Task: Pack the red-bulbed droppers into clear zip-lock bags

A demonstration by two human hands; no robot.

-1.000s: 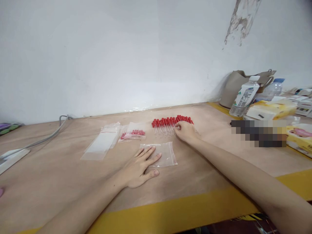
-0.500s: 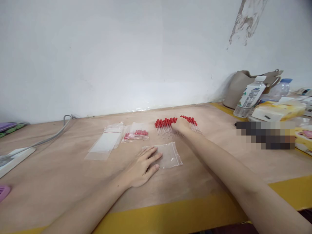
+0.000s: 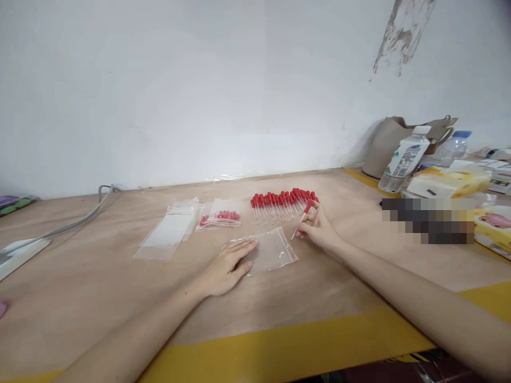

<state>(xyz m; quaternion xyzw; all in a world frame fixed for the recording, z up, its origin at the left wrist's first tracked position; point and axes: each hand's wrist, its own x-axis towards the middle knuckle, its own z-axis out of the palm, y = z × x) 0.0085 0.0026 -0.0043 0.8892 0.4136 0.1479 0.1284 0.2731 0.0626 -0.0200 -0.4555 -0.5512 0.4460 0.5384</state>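
Note:
My left hand [image 3: 227,270] lies flat with fingers stretched over the left part of a clear zip bag [image 3: 273,250] on the table. Between the fingers of my right hand [image 3: 321,230] is a dropper [image 3: 307,207] with a red bulb and a thin clear tube. Its tip points down toward the bag's right edge, close to the zip. Behind it, a row of several red-bulbed droppers [image 3: 275,199] lies side by side, bulbs toward the wall. Zip bags with red-bulbed droppers inside [image 3: 227,216] rest left of that row.
Flat clear bags with white panels [image 3: 162,236] lie further left. A grey cable [image 3: 85,218] runs along the left side. On the right stand a bottle [image 3: 405,159], a beige bag [image 3: 385,146] and a tissue pack [image 3: 443,183]. Yellow tape [image 3: 239,354] marks the front edge.
My right hand has come back from the row toward me with a dropper in its fingers, its tip near the bag. My left hand stays on the bag. The view has shifted slightly.

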